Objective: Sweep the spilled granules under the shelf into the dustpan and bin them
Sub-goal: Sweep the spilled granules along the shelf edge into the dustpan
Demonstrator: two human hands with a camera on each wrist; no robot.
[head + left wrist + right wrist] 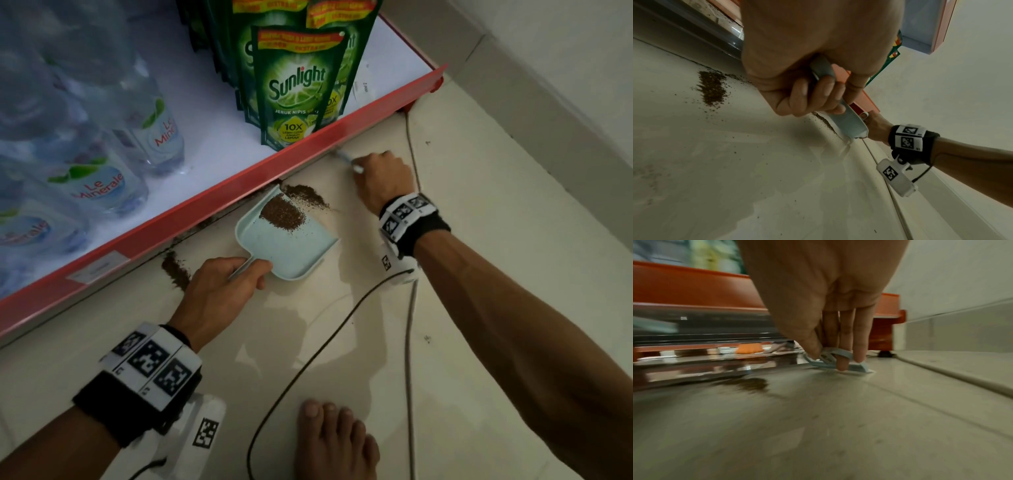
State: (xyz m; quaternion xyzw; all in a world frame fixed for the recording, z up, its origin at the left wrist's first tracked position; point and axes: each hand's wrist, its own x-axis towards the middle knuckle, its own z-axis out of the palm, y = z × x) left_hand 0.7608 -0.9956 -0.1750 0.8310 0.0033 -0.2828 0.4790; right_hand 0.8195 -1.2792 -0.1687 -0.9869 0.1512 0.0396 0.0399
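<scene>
A pale blue dustpan [291,241] lies on the tiled floor against the red shelf edge [219,181], with a heap of brown granules [282,214] inside near its lip. My left hand [222,284] grips its handle [823,69]. More granules [306,195] lie just past the lip, and another patch [175,269] sits left of my left hand. My right hand [380,178] holds the pale blue brush handle [835,357], whose far end [342,157] runs under the shelf; its bristles are hidden.
Green Sunlight pouches [298,85] and Le Minerale water bottles [99,178] stand on the white shelf. A black cable [308,346] and a grey cable [409,342] cross the floor. My bare foot [337,442] is at the bottom. A wall [548,85] closes the right side.
</scene>
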